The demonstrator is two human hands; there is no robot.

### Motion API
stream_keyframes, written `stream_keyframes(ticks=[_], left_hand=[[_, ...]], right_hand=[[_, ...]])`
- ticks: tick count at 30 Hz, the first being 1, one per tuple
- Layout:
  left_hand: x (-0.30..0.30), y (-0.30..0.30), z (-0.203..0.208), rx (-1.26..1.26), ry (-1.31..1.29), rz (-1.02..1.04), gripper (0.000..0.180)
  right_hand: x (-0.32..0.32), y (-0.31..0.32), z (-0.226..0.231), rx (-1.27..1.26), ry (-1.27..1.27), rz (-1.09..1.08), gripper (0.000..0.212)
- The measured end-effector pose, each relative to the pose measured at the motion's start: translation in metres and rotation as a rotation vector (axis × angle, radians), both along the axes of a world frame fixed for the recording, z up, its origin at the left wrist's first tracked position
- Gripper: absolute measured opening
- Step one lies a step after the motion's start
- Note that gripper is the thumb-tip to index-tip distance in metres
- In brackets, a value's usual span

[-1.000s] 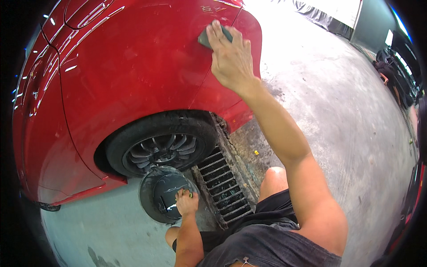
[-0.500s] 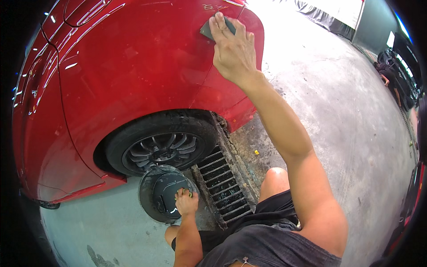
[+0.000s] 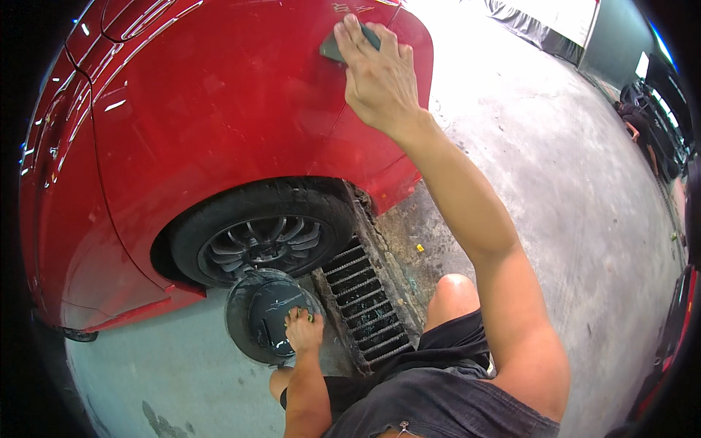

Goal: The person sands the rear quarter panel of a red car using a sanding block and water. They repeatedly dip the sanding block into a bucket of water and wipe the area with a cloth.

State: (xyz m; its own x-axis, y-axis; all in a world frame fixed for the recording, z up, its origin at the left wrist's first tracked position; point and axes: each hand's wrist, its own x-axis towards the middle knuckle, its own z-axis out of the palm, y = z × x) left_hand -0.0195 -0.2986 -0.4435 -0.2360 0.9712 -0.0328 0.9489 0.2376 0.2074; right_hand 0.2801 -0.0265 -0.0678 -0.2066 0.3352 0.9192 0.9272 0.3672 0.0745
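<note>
My right hand (image 3: 381,77) presses a dark grey piece of sandpaper (image 3: 332,50) flat against the red car's rear side panel (image 3: 241,102), fingers stretched over it. Just above are pale scratch-like marks (image 3: 352,9) on the paint. My left hand (image 3: 303,330) is over the right part of a black bucket (image 3: 239,321), fingers curled round a small yellow-green thing (image 3: 310,317) that is mostly hidden. Inside the bucket is dark liquid with bright reflections, and a dark narrow shape shows in it.
The car's wheel (image 3: 266,241) stands right behind the bucket. A metal floor grate (image 3: 365,303) runs between the bucket and my right knee (image 3: 453,296). A small yellow scrap (image 3: 420,248) lies on the concrete floor (image 3: 555,182). Another dark vehicle (image 3: 661,124) is at the far right.
My right hand and the sandpaper have slid slightly left across the panel. My left hand stays over the bucket, and the liquid's reflections have shifted.
</note>
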Motion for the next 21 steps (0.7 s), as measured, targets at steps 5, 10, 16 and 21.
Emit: stream_keyframes(ticks=[5,10,16,21], left_hand=[[-0.004,-0.007,-0.005,0.031,0.007,-0.021,0.037],[0.002,-0.001,-0.002,0.046,-0.007,-0.015,0.036],[-0.005,-0.007,-0.008,0.051,-0.009,-0.018,0.037],[-0.002,0.0,-0.001,-0.007,-0.046,0.022,0.039]], right_hand=[[-0.005,-0.01,-0.017,-0.054,0.007,0.022,0.061],[-0.004,-0.003,-0.004,-0.001,0.02,0.01,0.059],[-0.009,-0.009,-0.01,-0.023,-0.019,0.007,0.058],[-0.012,-0.009,-0.008,0.01,-0.048,0.009,0.055]])
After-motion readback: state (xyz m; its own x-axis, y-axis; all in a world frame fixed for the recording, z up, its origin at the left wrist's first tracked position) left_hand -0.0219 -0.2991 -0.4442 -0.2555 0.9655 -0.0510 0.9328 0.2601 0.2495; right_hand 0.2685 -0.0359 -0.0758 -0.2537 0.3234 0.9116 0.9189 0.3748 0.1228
